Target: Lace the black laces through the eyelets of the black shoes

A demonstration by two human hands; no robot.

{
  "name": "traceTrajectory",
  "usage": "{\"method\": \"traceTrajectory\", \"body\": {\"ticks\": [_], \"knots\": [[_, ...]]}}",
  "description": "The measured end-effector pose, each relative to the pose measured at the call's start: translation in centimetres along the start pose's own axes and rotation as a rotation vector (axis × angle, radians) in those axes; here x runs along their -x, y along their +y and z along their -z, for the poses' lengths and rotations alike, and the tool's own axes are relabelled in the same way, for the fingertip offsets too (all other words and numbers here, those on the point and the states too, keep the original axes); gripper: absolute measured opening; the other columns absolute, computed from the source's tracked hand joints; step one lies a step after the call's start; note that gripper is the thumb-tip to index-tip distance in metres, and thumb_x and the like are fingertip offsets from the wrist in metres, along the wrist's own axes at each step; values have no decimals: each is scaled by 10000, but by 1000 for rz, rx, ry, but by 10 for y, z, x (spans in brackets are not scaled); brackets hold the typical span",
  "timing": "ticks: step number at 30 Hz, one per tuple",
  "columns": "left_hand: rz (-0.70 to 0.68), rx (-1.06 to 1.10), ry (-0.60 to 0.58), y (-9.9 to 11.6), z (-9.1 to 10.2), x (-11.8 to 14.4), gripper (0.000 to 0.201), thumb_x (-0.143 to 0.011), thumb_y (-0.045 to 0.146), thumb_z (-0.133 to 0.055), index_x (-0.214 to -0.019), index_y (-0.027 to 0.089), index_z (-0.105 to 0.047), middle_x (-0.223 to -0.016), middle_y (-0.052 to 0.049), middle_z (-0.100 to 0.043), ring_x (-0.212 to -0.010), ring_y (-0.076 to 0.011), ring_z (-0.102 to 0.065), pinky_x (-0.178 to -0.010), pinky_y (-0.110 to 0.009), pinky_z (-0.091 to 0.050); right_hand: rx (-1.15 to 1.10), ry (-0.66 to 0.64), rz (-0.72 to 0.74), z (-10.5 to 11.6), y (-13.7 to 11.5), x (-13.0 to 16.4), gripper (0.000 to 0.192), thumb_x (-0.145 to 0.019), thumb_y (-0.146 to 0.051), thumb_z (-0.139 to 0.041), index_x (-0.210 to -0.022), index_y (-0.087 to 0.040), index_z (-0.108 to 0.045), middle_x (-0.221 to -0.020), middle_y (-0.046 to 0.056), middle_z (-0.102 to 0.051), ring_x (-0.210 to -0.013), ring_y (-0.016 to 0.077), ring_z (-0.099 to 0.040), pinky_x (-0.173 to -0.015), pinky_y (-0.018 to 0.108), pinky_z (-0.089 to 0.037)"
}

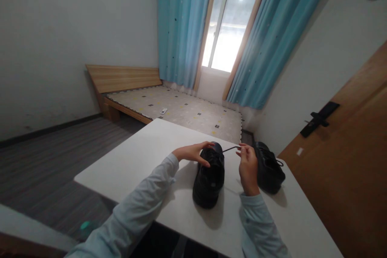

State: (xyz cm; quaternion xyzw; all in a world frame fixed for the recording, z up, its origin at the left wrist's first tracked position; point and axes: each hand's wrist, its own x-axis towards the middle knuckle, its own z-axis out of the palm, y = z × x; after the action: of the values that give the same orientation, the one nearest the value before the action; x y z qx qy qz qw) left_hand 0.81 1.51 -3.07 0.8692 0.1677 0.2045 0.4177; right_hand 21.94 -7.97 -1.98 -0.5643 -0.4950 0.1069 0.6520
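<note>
A black shoe (208,187) stands on the white table in front of me, its heel toward me and its toe pointing away. My left hand (195,153) rests on the shoe's left side, with thumb and fingers around the laced part; some fingertips are hidden behind it. A black shoelace (231,148) runs from the shoe to the right, drawn out in the air. Its other end is pinched between the fingers of my right hand (248,165). Just right of that hand, the second black shoe (269,171) stands with a loop of lace at its side.
Both shoes are on a white table (133,161). Beyond its far edge is a bed (187,109) with a small white remote-like object (163,111) on it. Blue curtains (187,28) flank a bright window. A wooden door (347,161) with a black handle stands at right.
</note>
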Motion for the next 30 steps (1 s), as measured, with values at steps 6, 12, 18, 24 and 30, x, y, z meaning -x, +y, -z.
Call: {"method": "traceTrajectory", "body": {"ticks": [6,12,18,24,30], "knots": [[57,-11,-57,8,4,3,755,-629,406,-741,-1298,247,-426,-1338,-58,-457,-1247,-234,-393,-1055,-335,-263,-416,203,-123,27,0,-16,169,-810,-360,-512,-829,-193,-532,-856,-3,-599,-778,131,-634,-774,350,-509],[87,-27,-59,10,6,3,689,-628,421,-737,-1254,278,-485,-1300,-31,-493,-1210,-235,-427,-1035,-324,-281,-659,168,-243,47,6,-22,118,-784,-295,-536,-747,-184,-514,-811,4,-640,-706,170,-670,-776,448,-515],[83,-30,-57,10,6,2,682,-627,421,-736,-1248,279,-490,-1293,-36,-497,-1210,-243,-425,-1032,-349,-285,-565,-7,-250,52,8,-22,207,-760,-378,-590,-691,-203,-503,-667,-15,-579,-530,107,-541,-593,315,-507],[75,-20,-55,12,5,2,681,-630,402,-739,-1247,265,-489,-1296,-38,-492,-1216,-232,-419,-1036,-337,-284,-295,-91,-125,44,-4,-17,261,-712,-429,-659,-791,-188,-597,-616,-39,-508,-551,103,-501,-588,266,-459],[52,-17,-47,13,4,2,665,-633,390,-740,-1238,262,-497,-1276,-33,-511,-1204,-225,-431,-1036,-331,-282,16,-256,14,29,-12,-5,249,-667,-412,-704,-723,-179,-634,-695,14,-626,-687,172,-584,-663,306,-457]]}}
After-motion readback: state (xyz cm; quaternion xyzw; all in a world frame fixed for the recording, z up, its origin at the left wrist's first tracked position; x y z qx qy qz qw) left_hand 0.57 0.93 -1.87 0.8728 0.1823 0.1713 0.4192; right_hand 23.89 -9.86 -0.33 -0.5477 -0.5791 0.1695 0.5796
